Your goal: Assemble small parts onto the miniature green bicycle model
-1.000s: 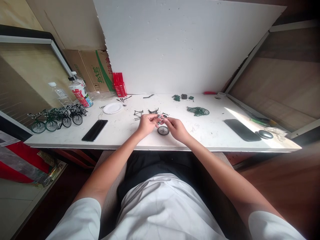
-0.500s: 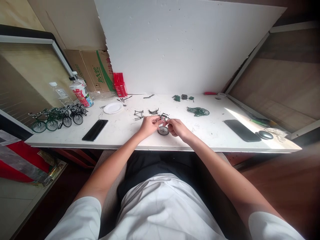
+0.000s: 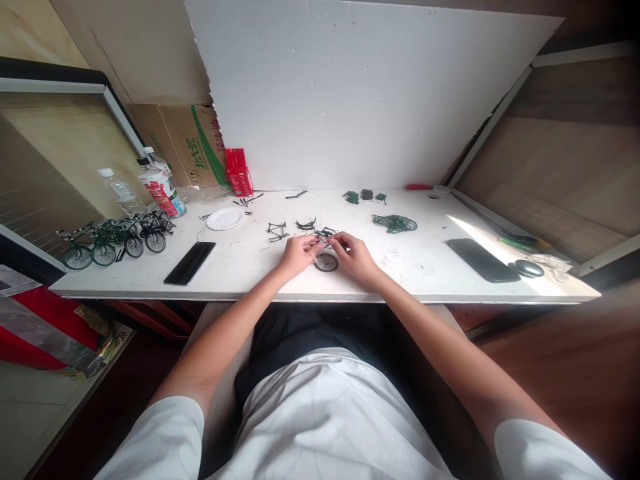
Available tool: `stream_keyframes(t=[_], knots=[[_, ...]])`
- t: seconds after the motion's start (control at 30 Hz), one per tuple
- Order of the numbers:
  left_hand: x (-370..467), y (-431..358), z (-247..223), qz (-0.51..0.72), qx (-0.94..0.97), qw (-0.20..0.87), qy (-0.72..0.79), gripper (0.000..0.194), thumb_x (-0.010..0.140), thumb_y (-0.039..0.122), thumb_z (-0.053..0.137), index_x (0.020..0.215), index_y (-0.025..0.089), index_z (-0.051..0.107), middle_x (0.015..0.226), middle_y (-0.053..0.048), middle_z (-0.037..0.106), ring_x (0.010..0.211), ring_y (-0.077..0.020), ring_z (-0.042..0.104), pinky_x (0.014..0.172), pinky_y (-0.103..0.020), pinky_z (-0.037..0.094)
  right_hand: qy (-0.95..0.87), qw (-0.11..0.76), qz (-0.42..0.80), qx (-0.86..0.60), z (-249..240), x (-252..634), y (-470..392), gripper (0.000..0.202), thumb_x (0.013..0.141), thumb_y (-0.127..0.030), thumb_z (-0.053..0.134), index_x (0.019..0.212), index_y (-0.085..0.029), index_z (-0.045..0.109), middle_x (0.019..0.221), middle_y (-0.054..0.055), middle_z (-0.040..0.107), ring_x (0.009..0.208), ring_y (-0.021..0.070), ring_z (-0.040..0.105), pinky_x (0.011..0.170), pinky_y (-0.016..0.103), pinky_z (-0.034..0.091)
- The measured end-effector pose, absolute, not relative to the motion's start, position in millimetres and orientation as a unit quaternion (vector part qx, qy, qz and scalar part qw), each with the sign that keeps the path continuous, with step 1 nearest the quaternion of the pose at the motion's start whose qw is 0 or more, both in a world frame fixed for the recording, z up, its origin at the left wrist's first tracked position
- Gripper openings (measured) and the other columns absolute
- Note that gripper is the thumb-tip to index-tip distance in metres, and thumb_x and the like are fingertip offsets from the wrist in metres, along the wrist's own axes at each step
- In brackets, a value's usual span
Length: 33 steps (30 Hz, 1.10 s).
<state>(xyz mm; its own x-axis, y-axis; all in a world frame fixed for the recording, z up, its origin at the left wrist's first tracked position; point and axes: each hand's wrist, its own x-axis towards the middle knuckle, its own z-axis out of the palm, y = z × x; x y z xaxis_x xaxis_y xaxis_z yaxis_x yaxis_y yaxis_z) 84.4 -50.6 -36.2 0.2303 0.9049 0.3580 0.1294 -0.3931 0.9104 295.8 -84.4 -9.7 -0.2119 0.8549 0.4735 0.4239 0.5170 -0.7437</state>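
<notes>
My left hand [image 3: 299,256] is closed in a pinch on a small dark model bicycle part [image 3: 324,239], mostly hidden by the fingertips. From the other side my right hand [image 3: 355,256] meets it, thumb and index finger pressed together at the same part; what they grip is too small to make out. Just below the fingertips, a miniature spoked wheel [image 3: 327,263] lies on the white table [image 3: 260,267]. Beyond the left hand are a dark model bicycle frame [image 3: 277,231] and curved black pieces [image 3: 306,224].
Several assembled model bicycles [image 3: 117,240] stand at the left, near bottles [image 3: 163,190] and a phone [image 3: 190,263]. A white plate [image 3: 226,218] sits farther back. Green parts [image 3: 395,223] lie right of centre; a dark flat device [image 3: 481,260] and a mouse [image 3: 529,268] lie farther right.
My right hand has turned slightly and its fingers reach farther up, uncovering more of the wheel. My left hand stays in nearly the same place. The view has shifted slightly.
</notes>
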Motion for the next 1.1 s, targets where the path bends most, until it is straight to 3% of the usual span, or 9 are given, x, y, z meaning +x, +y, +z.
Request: stream_keyframes(t=[0.17,0.4,0.5,0.67,0.77,0.97,1.1], knots=[[84.1,-47.3,-40.0,0.492,0.678,0.391,0.382,0.044,0.092,0.052,0.086,0.110,0.013,0.082,0.115,-0.015,0.085,0.059,-0.0142,0.074,0.056,-0.027,0.060,-0.770,0.434,0.190,-0.428,-22.8,296.0,-84.0,0.036,0.111,-0.048,0.051,0.130,-0.019,0.062,0.087,0.002,0.064,0.066,0.0189,0.055,0.070,0.035,0.045],[82.6,-44.7,-43.2,0.488,0.684,0.382,0.386,0.044,0.094,0.053,0.083,0.115,0.014,0.083,0.121,-0.015,0.085,0.060,-0.0141,0.074,0.056,-0.027,0.059,-0.769,0.428,0.165,-0.445,-26.0,294.7,-80.5,0.024,0.113,-0.044,0.045,0.114,-0.023,0.057,0.100,0.009,0.070,0.079,0.0253,0.063,0.075,0.039,0.048],[82.0,-45.2,-44.1,0.484,0.688,0.372,0.392,0.043,0.095,0.054,0.081,0.114,0.015,0.083,0.122,-0.015,0.085,0.061,-0.0154,0.075,0.055,-0.027,0.058,-0.776,0.421,0.152,-0.444,-28.6,294.7,-79.7,0.018,0.109,-0.038,0.047,0.116,-0.023,0.055,0.105,0.010,0.070,0.080,0.0252,0.063,0.076,0.040,0.050],[81.4,-46.0,-41.8,0.494,0.687,0.343,0.407,0.041,0.096,0.053,0.080,0.110,0.015,0.082,0.119,-0.015,0.085,0.061,-0.0163,0.076,0.055,-0.026,0.056,-0.802,0.407,0.102,-0.425,-32.8,293.7,-79.3,0.023,0.111,-0.035,0.042,0.126,-0.023,0.055,0.125,0.017,0.069,0.093,0.0281,0.069,0.074,0.039,0.052],[82.2,-47.0,-39.8,0.502,0.674,0.344,0.418,0.041,0.094,0.052,0.083,0.109,0.014,0.081,0.118,-0.016,0.085,0.059,-0.0156,0.074,0.055,-0.026,0.056,-0.805,0.409,0.087,-0.421,-31.8,292.7,-80.5,0.025,0.115,-0.036,0.038,0.127,-0.024,0.056,0.127,0.017,0.071,0.103,0.0301,0.071,0.079,0.040,0.054],[83.4,-47.4,-39.3,0.509,0.668,0.356,0.411,0.040,0.094,0.050,0.083,0.107,0.013,0.080,0.120,-0.018,0.084,0.059,-0.0145,0.073,0.056,-0.027,0.058,-0.793,0.400,0.115,-0.445,-28.6,291.6,-84.9,0.038,0.115,-0.038,0.039,0.148,-0.022,0.049,0.115,0.014,0.077,0.087,0.0282,0.072,0.074,0.037,0.053],[82.3,-46.1,-40.9,0.506,0.666,0.350,0.421,0.039,0.096,0.049,0.082,0.110,0.013,0.081,0.123,-0.018,0.084,0.058,-0.0143,0.073,0.056,-0.027,0.058,-0.792,0.403,0.127,-0.440,-26.9,291.9,-86.2,0.039,0.112,-0.034,0.042,0.149,-0.023,0.049,0.113,0.012,0.079,0.086,0.0271,0.073,0.075,0.036,0.053]])
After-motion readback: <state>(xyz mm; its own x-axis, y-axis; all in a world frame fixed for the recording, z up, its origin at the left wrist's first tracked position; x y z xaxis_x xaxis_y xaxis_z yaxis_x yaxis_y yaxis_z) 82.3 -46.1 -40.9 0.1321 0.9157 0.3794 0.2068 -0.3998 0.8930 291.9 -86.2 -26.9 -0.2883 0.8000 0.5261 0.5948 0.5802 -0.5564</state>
